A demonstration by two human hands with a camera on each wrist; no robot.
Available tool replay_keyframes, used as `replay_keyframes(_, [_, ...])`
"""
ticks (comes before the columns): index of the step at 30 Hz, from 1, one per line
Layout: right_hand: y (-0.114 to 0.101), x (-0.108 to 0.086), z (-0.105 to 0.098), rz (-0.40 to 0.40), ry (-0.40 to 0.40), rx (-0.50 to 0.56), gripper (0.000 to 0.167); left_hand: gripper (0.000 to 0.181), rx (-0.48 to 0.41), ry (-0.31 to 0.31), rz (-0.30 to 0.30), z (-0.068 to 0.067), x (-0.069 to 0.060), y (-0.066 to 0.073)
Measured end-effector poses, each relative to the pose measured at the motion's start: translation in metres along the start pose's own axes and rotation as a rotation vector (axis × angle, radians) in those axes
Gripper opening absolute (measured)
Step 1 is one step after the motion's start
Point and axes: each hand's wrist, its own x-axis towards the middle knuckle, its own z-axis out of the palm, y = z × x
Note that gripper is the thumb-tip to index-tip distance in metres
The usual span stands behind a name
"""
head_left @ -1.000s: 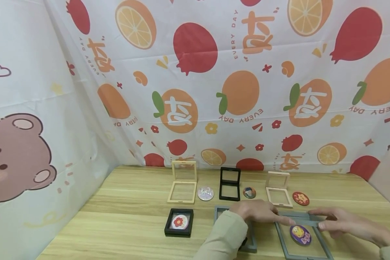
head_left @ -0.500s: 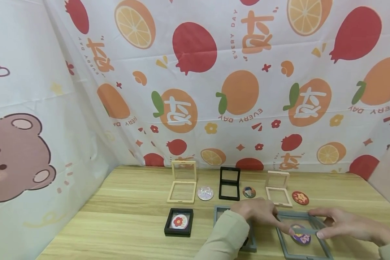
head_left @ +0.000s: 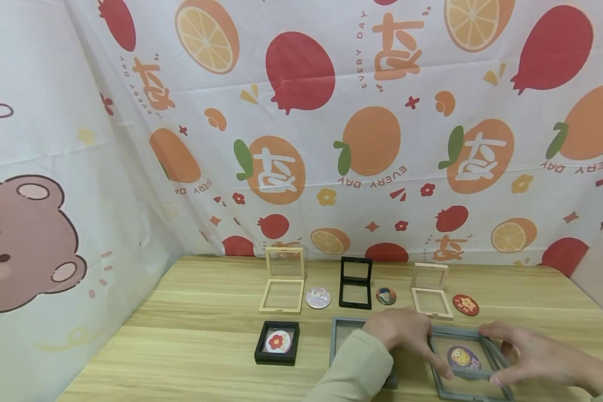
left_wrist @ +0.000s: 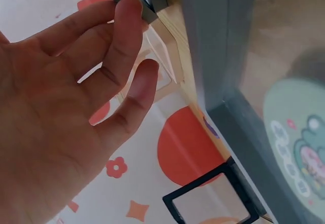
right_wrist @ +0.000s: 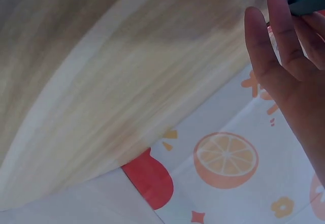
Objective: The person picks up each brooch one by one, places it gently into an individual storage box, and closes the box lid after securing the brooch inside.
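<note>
Grey frame (head_left: 474,398), its lid (head_left: 472,376) tilted over a purple badge (head_left: 462,356).
It lies on the wooden table (head_left: 196,340); the right hand (head_left: 537,353) holds the lid between thumb and fingers, while the left hand (head_left: 407,333) is at its left side, grip unclear. Behind, three small frames (head_left: 355,280) stand open.

A purple badge (head_left: 463,356) lies inside the grey hinged frame (head_left: 474,398), its lid (head_left: 476,376) ajar.

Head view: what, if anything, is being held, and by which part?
The grey display frame's lid: the right hand holds it by its right side. The left hand is at its left side; its grip cannot be told.
</note>
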Motion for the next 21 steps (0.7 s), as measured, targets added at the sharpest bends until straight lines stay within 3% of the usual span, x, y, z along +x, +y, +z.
replay_keyframes(5, [0.002, -0.003, 0.008, -0.036, 0.066, -0.094, 0.067, 0.055, 0.083, 0.030, -0.017, 0.004, -0.001, 0.004])
replay_keyframes(11, [0.002, -0.006, 0.015, -0.015, 0.107, -0.106, 0.072, 0.049, 0.164, 0.046, -0.014, 0.007, -0.001, 0.008])
replay_keyframes(15, [0.001, -0.008, 0.019, 0.000, 0.128, -0.124, 0.078, 0.050, 0.227, 0.089, 0.005, 0.011, -0.002, 0.012])
replay_keyframes(21, [-0.005, -0.012, 0.021, 0.040, 0.136, -0.171, 0.085, 0.052, 0.404, 0.123, 0.009, 0.016, -0.003, 0.022])
